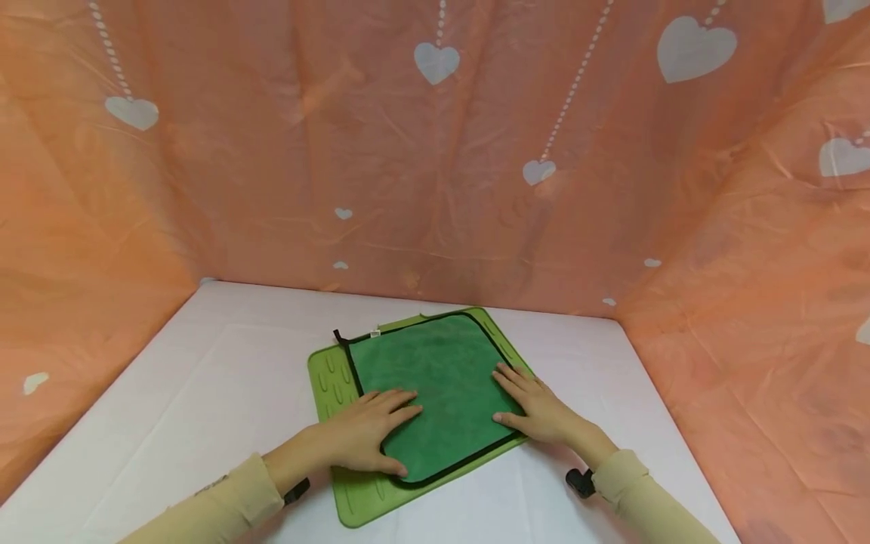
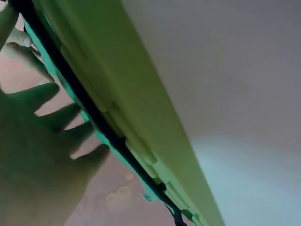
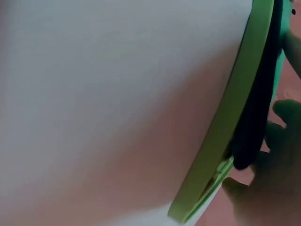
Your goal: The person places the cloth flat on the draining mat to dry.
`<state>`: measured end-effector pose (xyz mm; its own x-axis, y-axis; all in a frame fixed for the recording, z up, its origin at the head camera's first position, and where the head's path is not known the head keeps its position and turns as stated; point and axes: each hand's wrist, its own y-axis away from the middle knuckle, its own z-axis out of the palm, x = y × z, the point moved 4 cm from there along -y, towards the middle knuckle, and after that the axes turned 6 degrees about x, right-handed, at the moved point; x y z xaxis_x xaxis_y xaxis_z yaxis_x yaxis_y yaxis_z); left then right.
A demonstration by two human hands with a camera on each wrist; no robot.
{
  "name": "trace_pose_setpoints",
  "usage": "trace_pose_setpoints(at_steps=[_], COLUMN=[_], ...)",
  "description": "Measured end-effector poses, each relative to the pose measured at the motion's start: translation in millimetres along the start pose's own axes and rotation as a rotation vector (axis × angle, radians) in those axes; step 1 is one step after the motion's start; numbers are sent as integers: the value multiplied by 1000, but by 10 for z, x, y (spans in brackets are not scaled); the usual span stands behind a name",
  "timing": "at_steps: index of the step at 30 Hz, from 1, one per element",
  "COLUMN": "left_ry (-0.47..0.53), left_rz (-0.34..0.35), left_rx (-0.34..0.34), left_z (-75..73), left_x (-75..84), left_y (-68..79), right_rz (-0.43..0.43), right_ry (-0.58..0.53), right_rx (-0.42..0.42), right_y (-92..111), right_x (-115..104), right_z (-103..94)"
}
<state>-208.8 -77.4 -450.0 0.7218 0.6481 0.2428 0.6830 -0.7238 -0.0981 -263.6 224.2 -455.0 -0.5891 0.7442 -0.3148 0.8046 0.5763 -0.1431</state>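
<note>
A green cloth (image 1: 442, 393) with black edging lies spread flat on a lime-green ridged mat (image 1: 360, 499), turned at a slight angle to it. At its far left corner is a black loop (image 1: 341, 338), with a small white label (image 1: 375, 333) nearby. My left hand (image 1: 363, 434) rests on the cloth's near left part, fingers spread and straight. Across from it, my right hand (image 1: 537, 404) rests on the right edge, its fingers extended too. In the left wrist view the left fingertips (image 2: 49, 92) touch the cloth's top. The right wrist view shows the right hand (image 3: 277, 165) beside the black border.
The mat lies on a white-covered table (image 1: 204, 393). Orange fabric (image 1: 381, 151) printed with white hearts hangs behind the table and along both sides. Black wrist devices (image 1: 581, 483) sit under both wrists.
</note>
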Motion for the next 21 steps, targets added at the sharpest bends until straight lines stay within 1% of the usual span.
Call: trace_pose_setpoints(at_steps=[3,5,7,10,13,16,18,21], left_ry=[3,11,18,23,2,-56,-101,-150], left_rz=[-26,-32,-33,-33,-44,-80,-117,-184], left_rx=[-76,-92,-88,-72,-37,31,91,184], left_z=[61,88,93,62,9,-63,-118,-215], left_x=[-13,-11,-16,-52,-125,-247,-353,-535], left_y=[12,14,8,-3,10,59,115,237], right_rz=[30,44,53,42,18,31,71,155], right_ry=[9,23,20,4,-7,24,57,101], right_rx=[-94,-121,-120,-70,18,105,154,202], right_y=[17,34,37,8,-27,-27,-7,37], right_x=[-9,-10,-10,-15,-19,16,56,131], right_z=[40,42,28,-10,-53,-84,-102,-131])
